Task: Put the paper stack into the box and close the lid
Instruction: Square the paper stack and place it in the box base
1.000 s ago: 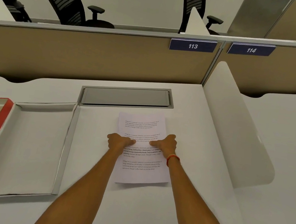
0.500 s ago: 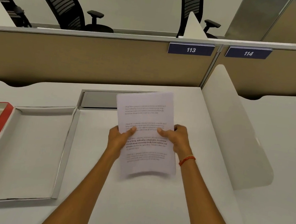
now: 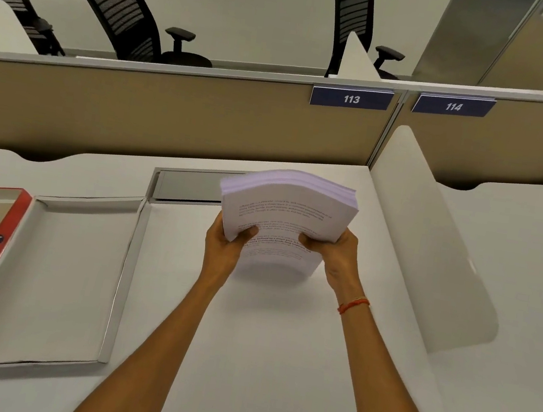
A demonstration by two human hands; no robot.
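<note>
The paper stack [image 3: 288, 215], flat on the desk [image 3: 262, 343] a second ago, is now raised clear of it and tipped up, gripped at its two long sides by the left hand [image 3: 225, 244] and the right hand [image 3: 334, 252], so the pickup is judged done and the carry to the open box [image 3: 48, 266], well apart at the left, remains. The stack is seen as a thick block of white printed sheets, bowed between the closed hands, its far edge fanned and its near edge blurred.

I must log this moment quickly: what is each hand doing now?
Left hand: closed on the paper stack.
Right hand: closed on the paper stack too.
</note>
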